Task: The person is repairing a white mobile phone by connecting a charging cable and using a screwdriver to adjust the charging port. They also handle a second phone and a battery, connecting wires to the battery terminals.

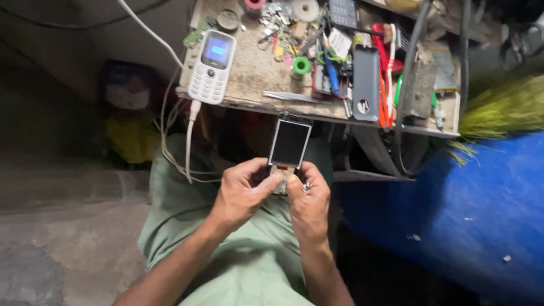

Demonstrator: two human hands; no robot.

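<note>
1. Left hand [241,195] and right hand [309,201] meet at centre frame, over the lap in green trousers [249,266].
2. Both pinch the lower end of a small phone display module [289,143], dark screen up, sticking out toward 12 o'clock from the fingers.
3. Left grip: thumb and fingers clamped on the module's bottom edge at its 7 o'clock corner. Right grip: thumb and forefinger clamped on the same edge at 5 o'clock.
4. Module sits just below the front edge of the bench [249,73], not touching it.
5. On the bench at 11 o'clock from the hands: white keypad phone [212,66], screen lit, white cable [188,141] hanging from its lower end.
6. At 1 o'clock: grey phone back cover [365,82], green tape roll [301,66], metal tweezers [294,97] along the front edge.
7. Blue drum [470,209] at 3 o'clock.
</note>
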